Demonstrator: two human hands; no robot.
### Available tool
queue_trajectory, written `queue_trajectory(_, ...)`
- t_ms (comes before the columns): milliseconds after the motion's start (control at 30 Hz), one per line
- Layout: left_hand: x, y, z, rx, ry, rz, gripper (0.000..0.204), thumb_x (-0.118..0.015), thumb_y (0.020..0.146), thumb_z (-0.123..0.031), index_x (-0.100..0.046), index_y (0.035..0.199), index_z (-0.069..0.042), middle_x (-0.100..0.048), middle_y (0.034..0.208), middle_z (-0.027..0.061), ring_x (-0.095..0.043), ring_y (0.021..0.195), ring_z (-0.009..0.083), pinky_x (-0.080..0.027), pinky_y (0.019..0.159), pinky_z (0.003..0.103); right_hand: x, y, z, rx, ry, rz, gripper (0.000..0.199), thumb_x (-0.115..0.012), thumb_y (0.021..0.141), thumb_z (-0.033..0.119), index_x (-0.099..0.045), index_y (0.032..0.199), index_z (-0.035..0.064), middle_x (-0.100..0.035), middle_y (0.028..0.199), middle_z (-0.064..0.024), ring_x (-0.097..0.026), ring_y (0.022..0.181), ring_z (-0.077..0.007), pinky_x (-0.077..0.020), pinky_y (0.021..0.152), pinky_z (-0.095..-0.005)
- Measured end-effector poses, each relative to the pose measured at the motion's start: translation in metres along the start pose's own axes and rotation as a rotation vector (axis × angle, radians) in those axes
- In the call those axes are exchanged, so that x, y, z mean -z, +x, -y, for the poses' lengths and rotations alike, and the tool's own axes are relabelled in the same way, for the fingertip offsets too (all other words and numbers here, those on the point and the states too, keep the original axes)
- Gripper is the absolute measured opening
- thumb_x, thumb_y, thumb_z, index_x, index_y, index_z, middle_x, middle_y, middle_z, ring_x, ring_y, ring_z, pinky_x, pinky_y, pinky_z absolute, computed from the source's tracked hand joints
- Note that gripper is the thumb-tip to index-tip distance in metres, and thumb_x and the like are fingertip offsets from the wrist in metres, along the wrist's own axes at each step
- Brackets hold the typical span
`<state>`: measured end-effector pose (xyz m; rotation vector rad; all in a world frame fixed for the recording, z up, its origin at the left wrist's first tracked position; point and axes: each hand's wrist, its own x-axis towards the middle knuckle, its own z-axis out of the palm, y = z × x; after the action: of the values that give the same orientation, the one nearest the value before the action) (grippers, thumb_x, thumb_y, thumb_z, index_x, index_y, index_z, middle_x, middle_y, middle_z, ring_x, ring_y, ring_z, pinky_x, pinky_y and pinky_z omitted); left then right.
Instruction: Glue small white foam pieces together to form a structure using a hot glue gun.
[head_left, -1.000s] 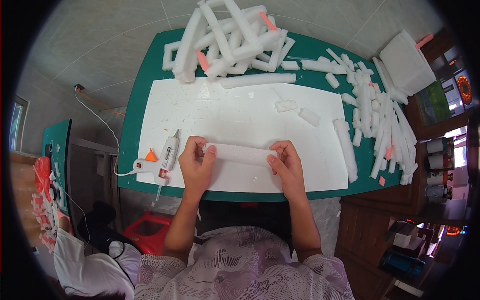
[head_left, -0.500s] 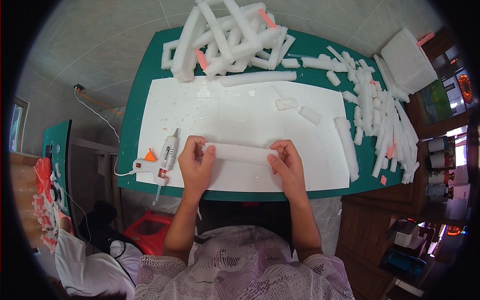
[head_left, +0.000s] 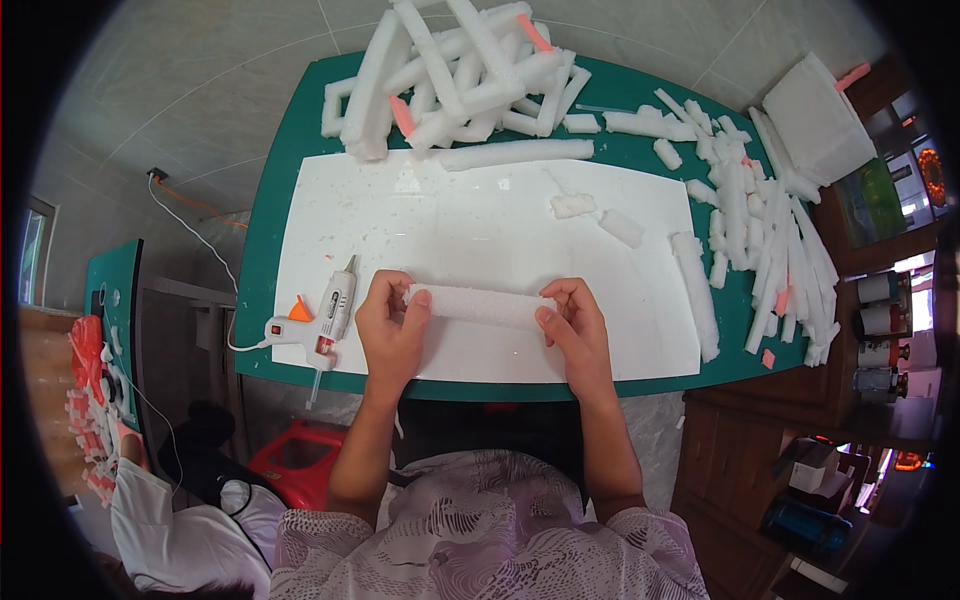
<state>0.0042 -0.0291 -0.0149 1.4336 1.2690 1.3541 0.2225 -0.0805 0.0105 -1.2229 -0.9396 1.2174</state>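
A white foam strip (head_left: 478,306) lies level between my hands, over the near part of a white board (head_left: 470,240). My left hand (head_left: 393,318) is closed round one end, thumb on the near face. At the other end, my right hand (head_left: 572,325) pinches the foam between thumb and fingers. To the left of my left hand rests a white glue gun (head_left: 328,320) with an orange trigger, its nozzle pointing away from me and a clear glue stick poking out of its back end. Two short foam pieces (head_left: 573,206) (head_left: 621,228) lie farther off on the board.
Foam frames (head_left: 450,75) are piled at the far edge of the green table (head_left: 262,260). Many loose foam strips (head_left: 770,250) cover its right side, near a white foam block (head_left: 818,118). A white cord (head_left: 215,245) runs to the wall. At lower left is another person's white sleeve (head_left: 165,535) beside a red stool (head_left: 300,462).
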Motion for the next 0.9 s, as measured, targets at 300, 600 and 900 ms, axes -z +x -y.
queue_trajectory(300,0.0,-0.0001,-0.0004,-0.003,-0.005,-0.001,0.017,-0.068,0.088,-0.01,-0.054,0.091,-0.002,-0.046,0.078,-0.002,-0.038,0.069,0.006,-0.033,0.059,0.022,0.0006,0.0001,-0.0014,0.002,-0.011,-0.007,0.018,-0.066,0.091,0.007,-0.056,0.106,0.0058,-0.039,0.078,0.0074,-0.035,0.07,-0.0018,-0.0282,0.06,-0.0191)
queue_trajectory(600,0.0004,-0.0011,-0.0017,0.006,-0.013,-0.002,0.018,-0.069,0.088,-0.011,-0.054,0.091,-0.002,-0.047,0.078,-0.0022,-0.038,0.069,0.006,-0.033,0.06,0.022,-0.0002,0.0002,-0.0004,0.012,0.003,0.001,0.017,-0.065,0.093,0.008,-0.056,0.106,0.0057,-0.039,0.077,0.0073,-0.036,0.069,-0.002,-0.0283,0.058,-0.0199)
queue_trajectory(900,0.0002,-0.0003,-0.0029,0.006,0.008,0.011,0.018,-0.069,0.088,-0.011,-0.055,0.092,-0.001,-0.049,0.079,-0.0017,-0.039,0.069,0.0063,-0.034,0.06,0.022,0.0007,0.0011,-0.0006,0.014,0.018,0.001,0.017,-0.065,0.093,0.007,-0.055,0.107,0.0054,-0.041,0.078,0.007,-0.036,0.068,-0.0019,-0.0289,0.057,-0.02)
